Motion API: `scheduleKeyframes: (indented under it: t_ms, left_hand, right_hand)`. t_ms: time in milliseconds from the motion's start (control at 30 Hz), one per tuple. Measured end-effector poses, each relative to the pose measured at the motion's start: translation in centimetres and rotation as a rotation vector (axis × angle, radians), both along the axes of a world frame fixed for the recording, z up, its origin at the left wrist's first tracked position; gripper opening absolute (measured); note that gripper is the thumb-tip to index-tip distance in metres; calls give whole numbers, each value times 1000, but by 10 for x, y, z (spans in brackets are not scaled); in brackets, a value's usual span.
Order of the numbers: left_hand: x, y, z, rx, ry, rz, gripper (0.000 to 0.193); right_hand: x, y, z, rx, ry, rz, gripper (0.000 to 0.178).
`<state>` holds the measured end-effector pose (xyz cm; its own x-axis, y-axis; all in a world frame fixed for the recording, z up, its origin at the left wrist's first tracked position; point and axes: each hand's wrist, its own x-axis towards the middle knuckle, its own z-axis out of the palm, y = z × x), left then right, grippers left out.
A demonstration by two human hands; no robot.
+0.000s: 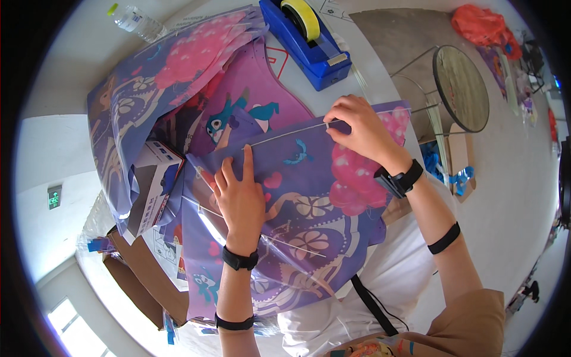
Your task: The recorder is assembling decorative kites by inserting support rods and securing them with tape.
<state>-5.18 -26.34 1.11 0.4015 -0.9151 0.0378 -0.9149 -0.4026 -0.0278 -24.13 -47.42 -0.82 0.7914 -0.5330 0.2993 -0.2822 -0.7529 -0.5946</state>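
A purple printed sheet (297,202) with pink balloons, hearts and blue birds lies over the table edge and my lap. A thin white rod or strip (285,137) runs along its upper edge. My left hand (241,202) rests on the sheet with its fingers spread, the index fingertip at the left end of this strip. Farther right, my right hand (357,128) pinches the sheet's upper edge at the strip, thumb and index finger curled together. A second thin pale line (291,244) crosses the sheet below my left hand.
More folded printed sheets (137,83) are heaped at the left, beside a white box (157,184). A blue tape dispenser (321,65) stands at the back, a plastic bottle (134,21) at far left. A round stool (461,89) is at right, a cardboard box (143,273) at lower left.
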Motion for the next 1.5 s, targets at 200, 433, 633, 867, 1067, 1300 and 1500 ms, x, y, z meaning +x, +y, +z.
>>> scheduleKeyframes:
  t_ms: [200,433,633,867,1067,1300,1500]
  left_hand:
    - [-2,-1,1,-11,-28,-18,69]
    - [0,2,6,-4,-65,-30,70]
    - [-1,6,13,-44,317,26,71]
    - [8,38,13,24,193,-147,70]
    - [3,61,10,134,106,-108,71]
    - [2,86,14,186,51,-63,69]
    - [4,79,23,144,86,-7,55]
  right_hand:
    - [-3,1,4,20,7,-2,13]
    - [-12,13,18,-68,33,-60,37]
    - [-55,51,33,2,50,-178,40]
    - [-90,99,30,-21,214,-208,39]
    - [-98,116,24,-27,320,-135,45]
    - [-93,130,23,-22,271,-95,39]
    - [-87,139,32,35,267,-97,37]
